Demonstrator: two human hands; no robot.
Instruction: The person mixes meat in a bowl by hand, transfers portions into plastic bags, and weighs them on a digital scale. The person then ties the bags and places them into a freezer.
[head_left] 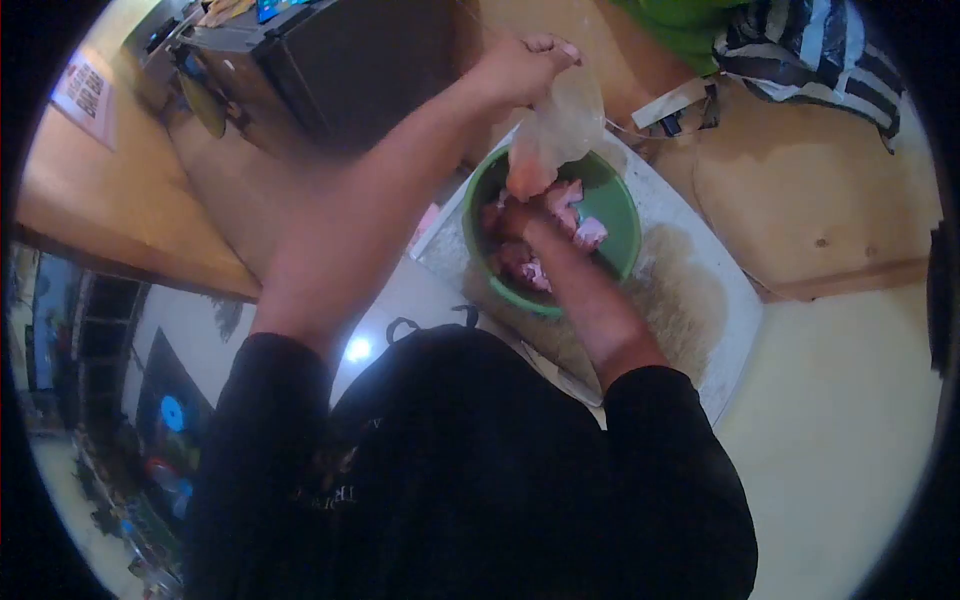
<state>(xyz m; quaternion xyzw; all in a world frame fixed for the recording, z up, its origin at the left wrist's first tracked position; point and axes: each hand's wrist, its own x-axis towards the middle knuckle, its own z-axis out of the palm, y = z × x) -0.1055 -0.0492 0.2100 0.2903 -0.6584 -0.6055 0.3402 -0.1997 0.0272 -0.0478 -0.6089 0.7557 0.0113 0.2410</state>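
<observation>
My left hand [525, 68] is closed on a clear plastic bag [565, 120], holding it up above the far side of a green basin [625, 230]. The bag's lower end hangs into the basin, with something reddish inside it. Pieces of raw meat [590, 233], pink and pale, lie in the basin. My right hand [516, 218] is down in the basin among the meat, just under the bag's end. Its fingers are hidden by shadow and meat, so I cannot make out their grip.
The basin stands on a white tabletop [735, 335] with brown stains. Beyond it are a dark cabinet-like box [370, 80] and, at the right, a black-and-white striped bag [800, 50] beside green cloth [665, 30]. A wooden panel [130, 190] rises at the left.
</observation>
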